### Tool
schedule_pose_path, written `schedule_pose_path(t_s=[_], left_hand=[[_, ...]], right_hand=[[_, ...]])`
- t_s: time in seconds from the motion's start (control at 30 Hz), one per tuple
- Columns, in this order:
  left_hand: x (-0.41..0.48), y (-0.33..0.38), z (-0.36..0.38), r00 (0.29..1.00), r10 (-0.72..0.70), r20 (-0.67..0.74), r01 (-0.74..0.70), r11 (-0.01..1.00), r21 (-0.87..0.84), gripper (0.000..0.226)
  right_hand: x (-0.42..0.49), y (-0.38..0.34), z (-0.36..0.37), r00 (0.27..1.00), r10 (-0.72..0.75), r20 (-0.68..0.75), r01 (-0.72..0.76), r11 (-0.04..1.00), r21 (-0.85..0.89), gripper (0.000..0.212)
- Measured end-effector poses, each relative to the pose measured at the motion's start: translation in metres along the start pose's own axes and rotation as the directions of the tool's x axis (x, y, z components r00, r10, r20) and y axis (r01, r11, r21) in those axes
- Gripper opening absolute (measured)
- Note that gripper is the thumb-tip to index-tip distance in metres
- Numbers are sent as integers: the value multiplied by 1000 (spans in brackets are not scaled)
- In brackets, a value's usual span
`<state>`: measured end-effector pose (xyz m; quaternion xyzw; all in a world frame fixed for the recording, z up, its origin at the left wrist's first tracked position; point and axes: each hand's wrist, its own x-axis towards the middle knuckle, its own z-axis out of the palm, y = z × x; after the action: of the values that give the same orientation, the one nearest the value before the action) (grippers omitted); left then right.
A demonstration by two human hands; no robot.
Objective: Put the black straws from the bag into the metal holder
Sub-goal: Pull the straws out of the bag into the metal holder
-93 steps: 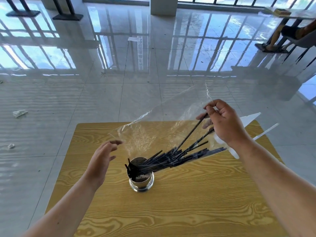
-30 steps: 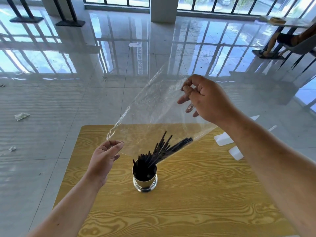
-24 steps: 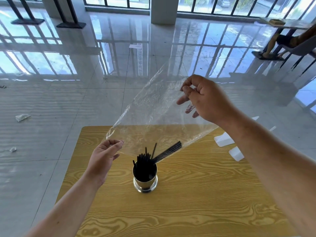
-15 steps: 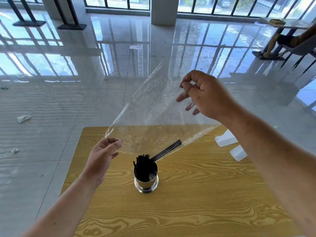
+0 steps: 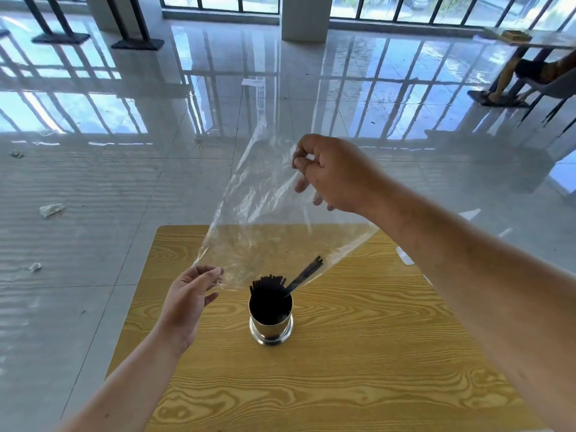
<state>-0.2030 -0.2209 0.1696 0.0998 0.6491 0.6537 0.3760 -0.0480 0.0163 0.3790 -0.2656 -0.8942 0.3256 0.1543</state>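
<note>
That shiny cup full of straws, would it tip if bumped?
Probably not easily: the metal holder stands upright on a flared base. Still, it looks tall and narrow, and a few black straws lean out sideways, so a hard knock might topple it.

I see a yellow wood-grain table (image 5: 358,378) on glossy tiles. Crumpled paper scraps (image 5: 51,209) lie far left, a white pillar (image 5: 304,17) far centre, someone seated (image 5: 530,76) far right.
</note>
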Motion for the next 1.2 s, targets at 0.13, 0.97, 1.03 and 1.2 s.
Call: schedule_pose_path(t_s=[0.13, 0.97, 1.03, 1.2], left_hand=[[-1, -4, -4, 1000, -18, -19, 17, 999, -30, 21], [6, 49, 7, 993, 97, 69, -94, 994, -50, 22], [8, 49, 10, 991, 109, 76, -106, 993, -42, 23], [14, 43, 17, 992, 115, 49, -113, 993, -36, 50]], right_hand=[[3, -9, 2, 1000, -20, -9, 21, 1000, 9, 16], [6, -34, -66, 998, 2, -64, -5, 999, -34, 14], [3, -29, -73, 997, 13, -76, -15, 1000, -25, 14], [-4, -15, -82, 995, 39, -93, -38, 999, 14, 15]])
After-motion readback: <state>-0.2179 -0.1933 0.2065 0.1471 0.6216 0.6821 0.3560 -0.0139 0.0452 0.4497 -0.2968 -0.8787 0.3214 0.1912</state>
